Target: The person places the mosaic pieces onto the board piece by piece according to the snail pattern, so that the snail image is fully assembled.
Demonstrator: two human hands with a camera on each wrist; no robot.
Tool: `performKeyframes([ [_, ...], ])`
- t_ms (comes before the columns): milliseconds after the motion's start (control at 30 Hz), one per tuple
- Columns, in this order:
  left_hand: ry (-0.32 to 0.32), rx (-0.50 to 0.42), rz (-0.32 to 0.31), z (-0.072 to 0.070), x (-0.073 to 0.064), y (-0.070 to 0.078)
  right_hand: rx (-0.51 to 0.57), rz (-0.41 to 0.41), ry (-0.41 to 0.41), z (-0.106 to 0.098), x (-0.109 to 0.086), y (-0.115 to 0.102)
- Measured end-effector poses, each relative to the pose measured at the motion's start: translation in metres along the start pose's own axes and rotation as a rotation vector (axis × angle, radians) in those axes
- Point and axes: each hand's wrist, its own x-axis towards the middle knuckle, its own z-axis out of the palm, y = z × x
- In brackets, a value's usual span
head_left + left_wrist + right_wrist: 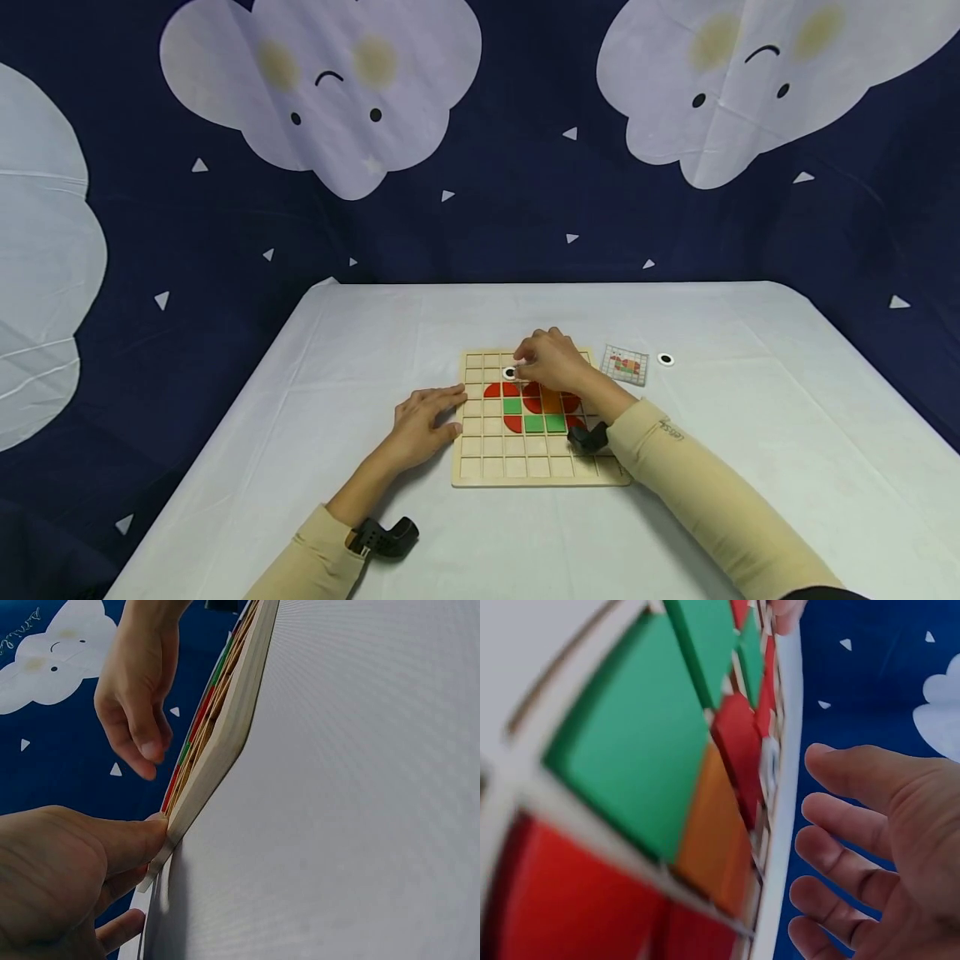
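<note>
A square wooden grid board [517, 470] lies flat on the table, with red, green and orange pieces set in its middle cells. My left hand [420, 427] rests at the board's left side, its thumb and fingertips touching the edge with fingers fairly straight. Over the upper part of the board is my right hand [555, 364], fingertips close beside a round white eye piece [510, 373] with a black centre. In the right wrist view its fingers [840, 851] are spread and hold nothing visible. The right forearm hides some of the board's right side.
A small pattern card [624, 366] lies past the board's upper right corner. A second round eye piece [665, 359] sits to the right of the card. The white-covered table [337, 358] ends at a dark blue backdrop with clouds [330, 100].
</note>
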Motion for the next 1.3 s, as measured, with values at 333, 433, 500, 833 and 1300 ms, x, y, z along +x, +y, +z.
performKeyframes([
  [333,0.002,0.003,-0.001,0.001,0.001,0.0,0.053,0.071,0.079,-0.031,-0.02,0.034],
  [433,0.002,0.003,0.007,0.001,0.001,-0.001,0.058,0.098,0.097,-0.039,-0.028,0.048],
  [500,0.0,0.003,0.008,0.001,0.001,-0.001,0.06,0.116,0.101,-0.045,-0.033,0.057],
  [833,0.011,0.003,0.008,0.001,0.001,-0.001,0.086,0.186,0.128,-0.066,-0.06,0.104],
  [1300,-0.004,0.016,0.017,0.0,0.0,-0.001,0.069,0.312,0.136,-0.075,-0.084,0.151],
])
